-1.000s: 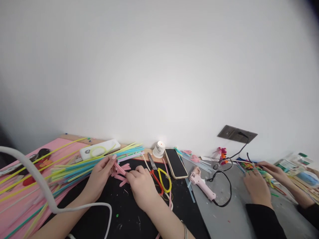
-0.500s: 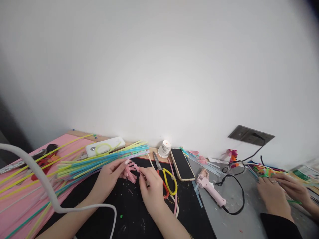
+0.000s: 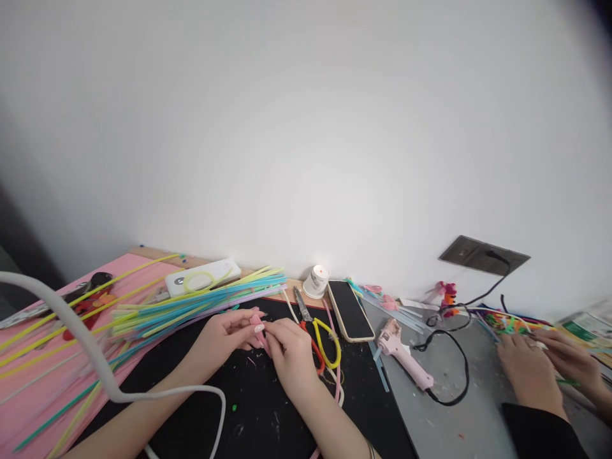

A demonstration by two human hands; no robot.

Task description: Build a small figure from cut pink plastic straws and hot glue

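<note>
A small bundle of pink pipe cleaner (image 3: 257, 320) is pinched between both hands over the black mat (image 3: 258, 424). My left hand (image 3: 227, 338) grips its left side with thumb and fingertips. From the right, my right hand (image 3: 291, 349) closes on the same bundle, and its fingers hide part of it. Just right of my right hand lie scissors (image 3: 327, 344) with yellow and orange handles, pointing at the wall. Behind my left hand is a pile of yellow, blue and lilac pipe cleaners (image 3: 191, 309).
A paper cup (image 3: 316, 282), a phone (image 3: 351, 310) and a pink glue gun (image 3: 408, 364) lie to the right. A white cable (image 3: 102, 370) loops across the left foreground. At far right, a co-worker's hands (image 3: 530, 373) work among coloured strips.
My hands have come closer together, and my left fingers now cover the loose pink strands that hung down before. The camera view has shifted slightly.
</note>
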